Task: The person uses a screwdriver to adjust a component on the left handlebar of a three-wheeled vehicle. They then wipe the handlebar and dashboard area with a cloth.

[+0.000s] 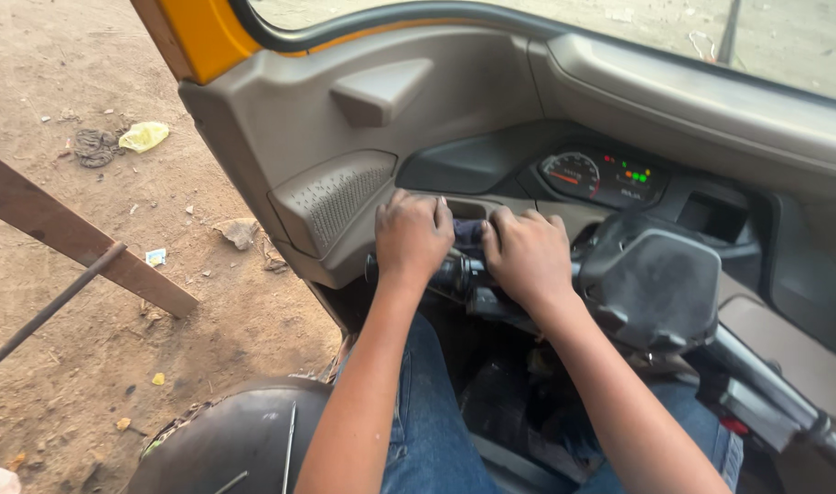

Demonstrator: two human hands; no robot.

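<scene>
Seat and legs: the person sits in the cab of a small three-wheeler, legs in blue jeans point(432, 430) at the bottom of the view, with a dark rounded mudguard point(240, 439) just outside the open left side.
Left hand: the left hand point(411, 236) is closed in a fist round the left end of the handlebar point(455, 273), knuckles up, fingers wrapped over the top of the black grip.
Right hand: the right hand point(528, 256) is also curled shut, gripping the same bar just beside the left hand, nearer the middle of the vehicle; a small dark piece, perhaps cloth, shows between the two hands, too hidden to tell.
Where the bar is: it runs across just below the dashboard, from the left grip to the black centre cover point(660, 284) at its right, with the far right grip point(784, 402) reaching toward the lower right corner, untouched.
How far along: both hands are set tight on the left part of the bar, so the hold is made; whether anything there has been loosened, fitted or turned cannot be read, and nothing lies removed nearby.
Dashboard: the grey panel point(345, 128) carries a speaker grille point(340, 201) at left and a gauge cluster point(601, 177) with small lit lamps behind the hands.
Beyond: the windscreen point(711, 27) above; outside at left, bare dirt ground point(89, 302), a wooden plank point(80, 240) and a yellow scrap point(144, 136).
</scene>
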